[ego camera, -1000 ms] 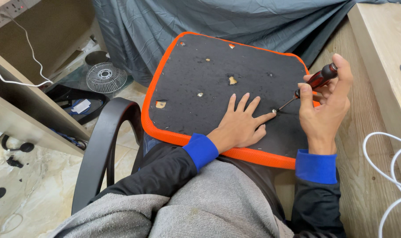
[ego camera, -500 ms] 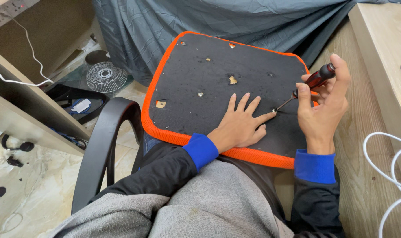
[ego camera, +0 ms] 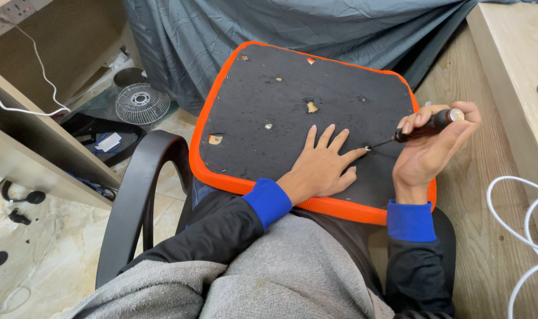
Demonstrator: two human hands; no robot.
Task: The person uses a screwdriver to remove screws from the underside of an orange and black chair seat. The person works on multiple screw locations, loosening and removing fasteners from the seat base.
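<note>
Lowered since before, our right hand grips the screwdriver near the seat pad's right edge; left hand lies flat, fingers spread.

Single head-worn view, looking steeply down over the wearer's lap from close range. Frame centre falls on the seat cushion, with the left hand and right hand at mid-frame. The floor fills the left edge, a wooden worktop the right.
</note>
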